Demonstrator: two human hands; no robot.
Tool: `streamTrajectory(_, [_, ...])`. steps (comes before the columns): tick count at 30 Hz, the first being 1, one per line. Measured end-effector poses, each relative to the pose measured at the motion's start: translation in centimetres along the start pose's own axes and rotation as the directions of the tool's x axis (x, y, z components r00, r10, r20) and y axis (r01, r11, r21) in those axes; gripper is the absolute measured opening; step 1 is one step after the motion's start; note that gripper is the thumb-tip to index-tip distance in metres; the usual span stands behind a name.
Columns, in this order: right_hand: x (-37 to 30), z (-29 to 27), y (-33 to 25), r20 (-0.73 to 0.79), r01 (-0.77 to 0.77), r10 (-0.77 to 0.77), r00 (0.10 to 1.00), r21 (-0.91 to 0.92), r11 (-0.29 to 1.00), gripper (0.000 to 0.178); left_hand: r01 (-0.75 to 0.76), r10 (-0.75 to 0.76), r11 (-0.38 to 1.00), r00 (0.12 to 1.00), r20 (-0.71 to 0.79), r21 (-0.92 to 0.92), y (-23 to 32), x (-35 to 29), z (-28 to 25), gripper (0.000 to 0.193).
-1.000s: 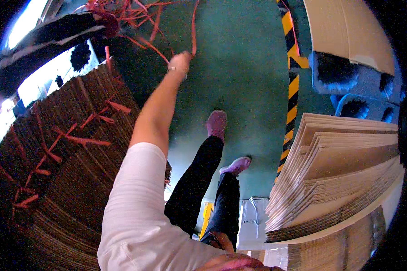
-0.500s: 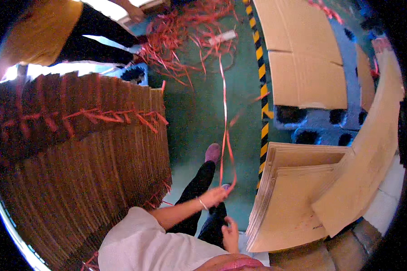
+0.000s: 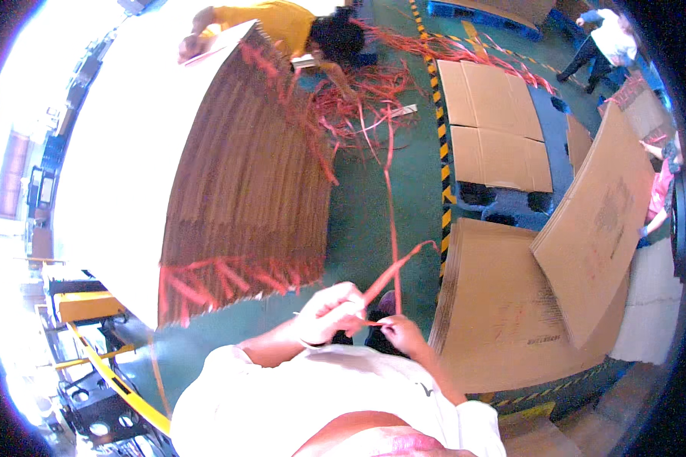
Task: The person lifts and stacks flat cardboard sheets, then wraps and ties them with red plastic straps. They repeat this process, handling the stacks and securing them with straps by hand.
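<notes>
My left hand (image 3: 332, 312) is closed on a red plastic strap, in front of my chest. A folded length of the red strap (image 3: 389, 279) sticks up from it, ending in a loose curl to the right. My right hand (image 3: 401, 333) pinches the strap close by, and a short stretch runs between the two hands. From there a long piece leads away across the green floor to a tangled pile of red straps (image 3: 358, 107). A tall stack of brown corrugated cardboard (image 3: 251, 190), with red straps at its edges, stands to my left.
Flat cardboard sheets (image 3: 503, 305) are stacked at my right, with another cardboard sheet (image 3: 594, 228) tilted over them. Beyond lies a blue pallet (image 3: 503, 206) beside black-and-yellow floor tape (image 3: 444, 152). A yellow-sleeved person (image 3: 282, 27) bends over the far strap pile. Yellow-and-black equipment (image 3: 107, 365) stands at left.
My right hand has risen to the strap beside my left hand. The strap now has a folded length at my hands. The view has shifted, showing more of the left stack and other people.
</notes>
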State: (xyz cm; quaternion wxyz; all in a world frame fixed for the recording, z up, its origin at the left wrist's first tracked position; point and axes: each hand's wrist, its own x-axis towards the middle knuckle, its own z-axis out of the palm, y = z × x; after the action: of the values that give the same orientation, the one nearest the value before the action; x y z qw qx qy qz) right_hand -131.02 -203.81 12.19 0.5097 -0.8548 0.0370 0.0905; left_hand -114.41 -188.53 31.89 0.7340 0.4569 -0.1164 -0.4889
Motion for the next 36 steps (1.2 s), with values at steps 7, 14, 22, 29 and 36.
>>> streamTrajectory(7, [-7.0, 6.2, 3.8, 0.069, -0.344, 0.349, 0.935, -0.071, 0.936, 0.016, -0.733, 0.869, 0.475, 0.302, -0.392, 0.488, 13.0, -22.9, -4.1, 0.021])
streamTrajectory(14, [-10.2, 11.4, 10.0, -0.140, -0.193, 0.165, 0.976, -0.221, 0.956, 0.007, -0.383, 0.925, 0.037, -0.336, -0.176, 0.923, 23.5, -57.3, -17.2, 0.019])
streamTrajectory(22, [4.0, 5.2, -18.3, -0.611, -0.043, 0.248, 0.751, 0.330, 0.943, 0.040, 0.213, 0.882, 0.343, -0.409, -0.235, 0.915, 25.3, -91.6, -32.8, 0.017])
streamTrajectory(29, [20.4, 7.5, -43.6, -0.570, 0.049, 0.016, 0.822, 0.098, 0.994, 0.033, -0.612, 0.573, 0.439, -0.372, -0.730, 0.657, 27.3, -108.0, -50.1, 0.019])
streamTrajectory(36, [34.0, 15.1, -54.7, -0.401, -0.088, -0.061, 0.914, -0.342, 0.936, 0.023, -0.678, 0.575, 0.315, -0.421, -0.702, 0.664, 33.5, -111.6, -63.7, 0.017])
